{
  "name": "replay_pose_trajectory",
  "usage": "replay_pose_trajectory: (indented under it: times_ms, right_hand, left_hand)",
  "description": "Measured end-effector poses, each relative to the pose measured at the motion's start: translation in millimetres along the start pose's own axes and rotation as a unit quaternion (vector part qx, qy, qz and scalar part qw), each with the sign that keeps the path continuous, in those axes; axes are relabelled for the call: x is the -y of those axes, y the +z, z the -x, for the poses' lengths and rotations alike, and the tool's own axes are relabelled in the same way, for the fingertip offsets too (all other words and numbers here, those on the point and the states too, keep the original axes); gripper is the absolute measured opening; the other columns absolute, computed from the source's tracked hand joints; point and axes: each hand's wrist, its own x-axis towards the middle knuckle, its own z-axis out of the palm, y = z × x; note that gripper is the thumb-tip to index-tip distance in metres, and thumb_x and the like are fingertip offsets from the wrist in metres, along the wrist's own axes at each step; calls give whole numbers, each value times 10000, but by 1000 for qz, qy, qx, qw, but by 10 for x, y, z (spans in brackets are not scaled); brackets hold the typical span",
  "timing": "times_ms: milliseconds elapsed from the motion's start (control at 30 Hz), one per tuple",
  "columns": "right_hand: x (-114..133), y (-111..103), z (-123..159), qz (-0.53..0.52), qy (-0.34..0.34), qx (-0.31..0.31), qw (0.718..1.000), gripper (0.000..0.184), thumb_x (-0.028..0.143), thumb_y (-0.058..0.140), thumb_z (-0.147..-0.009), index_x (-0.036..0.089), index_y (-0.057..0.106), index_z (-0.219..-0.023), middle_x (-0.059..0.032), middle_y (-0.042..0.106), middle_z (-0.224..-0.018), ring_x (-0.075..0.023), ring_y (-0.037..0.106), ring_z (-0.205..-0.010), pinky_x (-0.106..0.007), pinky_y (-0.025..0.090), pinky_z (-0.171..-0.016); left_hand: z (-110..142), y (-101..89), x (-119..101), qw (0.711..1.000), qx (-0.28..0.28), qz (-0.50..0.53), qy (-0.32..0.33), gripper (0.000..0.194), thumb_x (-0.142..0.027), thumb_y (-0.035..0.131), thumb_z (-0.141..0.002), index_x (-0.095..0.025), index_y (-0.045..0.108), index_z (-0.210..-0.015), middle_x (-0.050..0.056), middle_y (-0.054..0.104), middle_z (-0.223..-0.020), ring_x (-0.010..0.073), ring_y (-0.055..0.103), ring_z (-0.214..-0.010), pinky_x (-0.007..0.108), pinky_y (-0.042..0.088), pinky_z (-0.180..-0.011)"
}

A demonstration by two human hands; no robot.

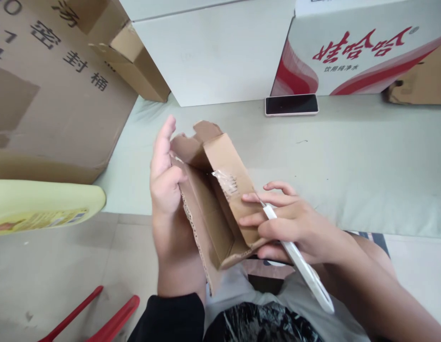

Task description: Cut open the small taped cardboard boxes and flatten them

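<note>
A small brown cardboard box, opened along the top, is tilted above my lap. Torn clear tape clings to its right flap. My left hand grips the box's left wall, the thumb bent over the edge and the other fingers along the outside. In my right hand lies a white utility knife, its thin blade showing past the fingers toward the flap. The fingertips of that hand also touch the box's right side. Nothing shows inside the box except bare cardboard.
A phone lies on the pale green cloth surface, against white cartons at the back. Large brown cartons stand at the left, with a yellow-green bottle in front. Red bars rise at lower left.
</note>
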Motion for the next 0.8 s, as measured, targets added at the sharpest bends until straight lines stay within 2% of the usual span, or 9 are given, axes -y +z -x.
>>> replay_pose_trajectory:
  times_ms: [67, 133, 233, 367, 500, 600, 700, 800]
  right_hand:
    - [-32, 7, -6, 8, 6, -23, 1000, 214, 444, 664, -979, 250, 600, -914, -9, 823, -1066, -223, 659, -1317, -396, 361, -1131]
    - [-74, 19, -12, 21, 28, -55, 998, 175, 407, 684, -965, 252, 602, -954, -32, 823, -1046, -242, 694, -1264, -413, 430, -1076]
    - [-111, 39, -15, 39, 78, -82, 993, 165, 313, 719, -924, 253, 577, -984, -75, 799, -1173, -271, 687, -1275, -439, 515, -1009]
    - [-109, 38, -6, 30, 117, -70, 990, 202, 262, 729, -897, 262, 543, -975, -82, 767, -1268, -289, 624, -1362, -484, 539, -1035]
    - [-96, 13, 13, 0, 108, -51, 993, 210, 255, 717, -904, 272, 518, -964, -55, 782, -1227, -301, 557, -1430, -535, 499, -1074]
    - [-65, -2, 19, -68, 89, -27, 993, 267, 271, 733, -900, 276, 473, -962, -32, 802, -1138, -282, 495, -1485, -549, 426, -1134]
    - [-17, -27, 18, -172, 74, -25, 982, 311, 236, 716, -914, 277, 408, -931, 17, 813, -969, -226, 565, -1425, -508, 351, -1195]
    - [24, -73, 18, -225, 81, -8, 971, 325, 298, 719, -920, 279, 396, -950, 36, 807, -925, -221, 593, -1399, -492, 277, -1237]
  left_hand:
    - [-20, 50, -8, 998, 37, 54, 0, 627, -473, 716, -788, -413, 565, -1394, 13, 642, -1348, 324, 583, -1312, 497, 510, -1074]
    - [-34, 113, -7, 994, 56, 90, -7, 583, -519, 715, -799, -420, 565, -1355, 16, 688, -1235, 303, 636, -1222, 473, 531, -1004]
    - [-43, 193, 4, 990, 44, 129, -22, 503, -508, 728, -804, -380, 620, -1278, 14, 716, -1158, 264, 650, -1144, 424, 518, -990]
    - [-43, 239, 15, 985, 38, 165, -18, 443, -460, 748, -775, -315, 700, -1191, 25, 734, -1122, 233, 643, -1050, 376, 512, -951]
    - [-36, 254, -3, 993, 21, 113, 5, 393, -470, 768, -763, -269, 722, -1097, 52, 703, -1159, 257, 618, -1154, 392, 486, -1035]
    - [-34, 273, -41, 998, -7, 59, 8, 257, -369, 776, -745, -241, 689, -950, 52, 688, -1100, 256, 628, -1118, 399, 493, -1026]
    - [-36, 305, -89, 995, -40, 89, -15, 207, -220, 711, -687, -229, 678, -892, 44, 692, -1046, 225, 632, -1044, 347, 510, -944]
    - [-35, 332, -119, 991, -65, 117, -26, 290, -144, 644, -603, -232, 700, -874, 40, 699, -1012, 207, 628, -1001, 307, 509, -887]
